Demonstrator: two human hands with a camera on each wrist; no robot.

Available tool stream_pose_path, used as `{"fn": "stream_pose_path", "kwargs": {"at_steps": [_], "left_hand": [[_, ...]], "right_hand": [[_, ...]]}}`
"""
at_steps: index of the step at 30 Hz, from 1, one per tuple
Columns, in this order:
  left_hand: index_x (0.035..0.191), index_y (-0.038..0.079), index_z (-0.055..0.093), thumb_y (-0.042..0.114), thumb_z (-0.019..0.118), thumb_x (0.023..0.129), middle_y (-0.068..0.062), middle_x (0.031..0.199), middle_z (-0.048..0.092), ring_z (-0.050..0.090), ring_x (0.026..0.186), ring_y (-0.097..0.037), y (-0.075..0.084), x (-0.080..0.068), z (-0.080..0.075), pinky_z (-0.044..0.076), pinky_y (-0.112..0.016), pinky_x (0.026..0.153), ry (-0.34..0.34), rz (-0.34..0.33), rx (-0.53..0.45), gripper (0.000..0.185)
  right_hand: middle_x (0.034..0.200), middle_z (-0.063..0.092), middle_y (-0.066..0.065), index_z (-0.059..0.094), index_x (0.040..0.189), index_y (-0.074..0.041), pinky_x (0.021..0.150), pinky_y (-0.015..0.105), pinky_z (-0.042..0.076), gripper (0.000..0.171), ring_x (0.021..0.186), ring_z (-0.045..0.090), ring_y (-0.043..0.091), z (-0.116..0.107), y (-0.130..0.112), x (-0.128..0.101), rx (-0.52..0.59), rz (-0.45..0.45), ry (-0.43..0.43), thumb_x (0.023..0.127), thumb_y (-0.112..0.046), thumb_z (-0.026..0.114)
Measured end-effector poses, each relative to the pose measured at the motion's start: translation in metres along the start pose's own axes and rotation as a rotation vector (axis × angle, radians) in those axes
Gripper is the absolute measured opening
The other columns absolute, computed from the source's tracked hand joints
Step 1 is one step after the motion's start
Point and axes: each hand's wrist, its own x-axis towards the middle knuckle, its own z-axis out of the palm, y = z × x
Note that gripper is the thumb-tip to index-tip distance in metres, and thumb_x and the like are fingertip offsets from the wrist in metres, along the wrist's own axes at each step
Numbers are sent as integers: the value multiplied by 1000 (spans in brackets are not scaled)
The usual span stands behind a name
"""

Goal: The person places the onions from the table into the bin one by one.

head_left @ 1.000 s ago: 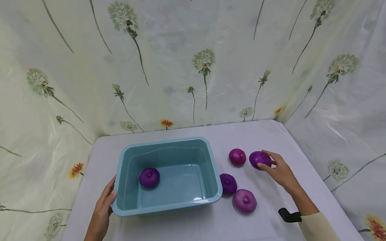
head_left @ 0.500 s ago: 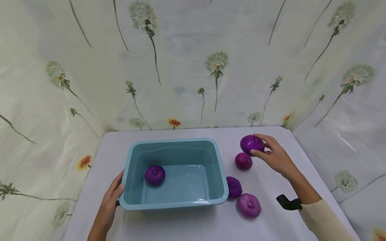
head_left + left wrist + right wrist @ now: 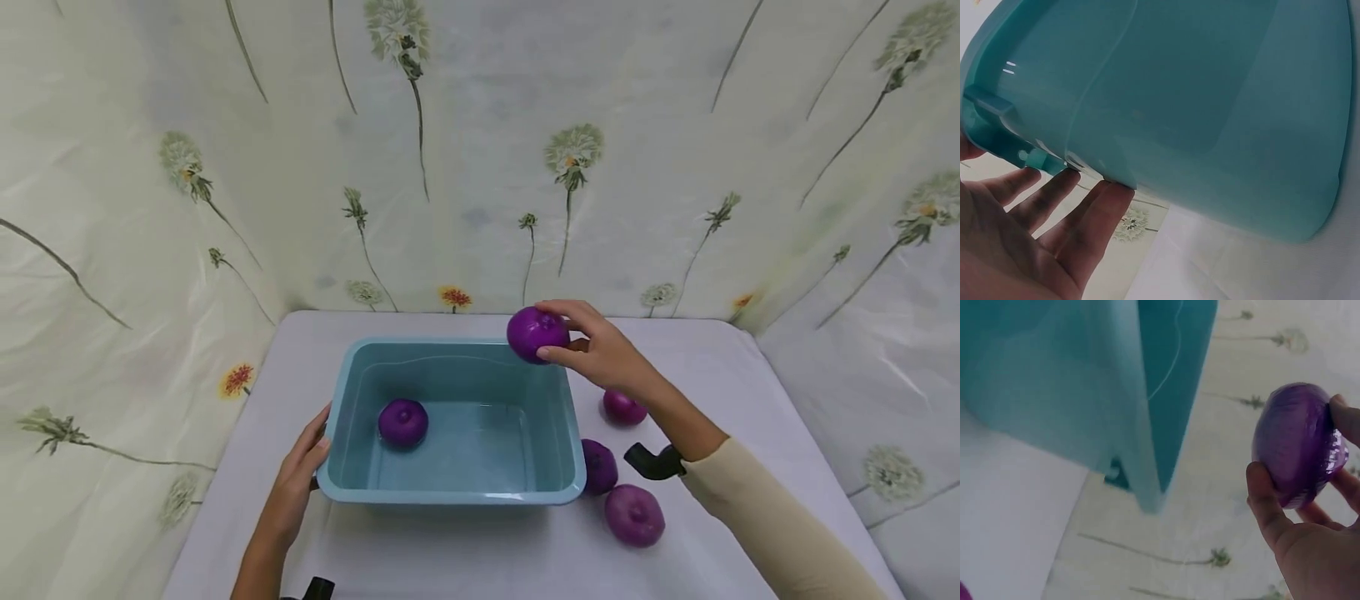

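Note:
My right hand (image 3: 596, 346) pinches a shiny purple onion (image 3: 536, 335) between thumb and fingers, raised at the back right corner of the blue plastic basin (image 3: 457, 497). The right wrist view shows this onion (image 3: 1294, 437) beside the basin's corner (image 3: 1147, 456), apart from it. My left hand (image 3: 296, 479) holds the basin by its left end, at the rim. In the left wrist view, the fingers (image 3: 1094, 225) reach under the rim against the outer wall. Another purple onion (image 3: 402, 423) lies inside the basin, towards its left.
Right of the basin, a dark purple onion (image 3: 598, 467) and a lighter one (image 3: 634, 516) lie on the white-covered table (image 3: 465, 558). A magenta onion (image 3: 622, 408) is partly behind my right forearm. A flower-patterned curtain (image 3: 465, 167) encloses the back and sides.
My right hand has lifted the purple onion off the table and carried it left, past the magenta one, to the basin's back right corner. The left hand keeps its hold; the head view has shifted.

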Motion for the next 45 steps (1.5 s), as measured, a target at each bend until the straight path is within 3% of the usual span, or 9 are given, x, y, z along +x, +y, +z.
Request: {"fn": "stream_pose_path", "kwargs": {"at_steps": [5, 15, 21, 28, 36, 45], "left_hand": [[158, 28, 29, 38, 36, 107, -12, 162, 33, 47, 132, -43, 0, 1, -1, 49, -45, 87, 5, 9, 1, 52], [157, 28, 30, 39, 37, 107, -10, 161, 33, 46, 133, -43, -4, 3, -3, 49, -49, 89, 9, 9, 6, 52], [157, 28, 30, 39, 38, 106, -11, 161, 34, 47, 133, -44, -6, 4, 0, 50, -55, 92, 13, 19, 4, 52], [157, 27, 30, 38, 38, 106, -11, 161, 34, 48, 132, -44, -6, 3, -1, 51, -55, 92, 18, 39, 11, 53], [157, 31, 30, 39, 39, 106, -8, 161, 34, 47, 135, -44, -7, 2, -1, 49, -62, 95, 28, 61, 12, 52], [158, 28, 30, 35, 37, 108, -10, 162, 32, 42, 139, -44, -10, 5, -6, 50, -58, 95, -13, 83, -8, 50]], "right_hand": [[146, 45, 9, 49, 146, -19, 91, 39, 56, 61, 127, 54, 33, 33, -20, 30, -16, -81, -90, 90, -20, 76], [146, 45, 14, 51, 144, -12, 88, 38, 57, 59, 125, 53, 30, 98, -27, 63, -21, -182, -275, 90, -18, 75], [145, 46, 9, 51, 144, -19, 90, 37, 57, 58, 124, 53, 26, 121, -22, 65, 8, -137, -326, 92, -25, 74], [146, 46, 4, 52, 144, -24, 92, 37, 56, 58, 128, 52, 24, 145, -16, 65, -41, -89, -402, 91, -31, 75], [144, 49, 3, 53, 143, -23, 92, 36, 56, 56, 130, 50, 23, 172, -13, 65, -78, -97, -485, 91, -30, 74], [139, 53, 3, 55, 141, -20, 93, 29, 54, 55, 125, 51, 18, 191, -6, 62, -107, -138, -530, 91, -28, 75]]}}
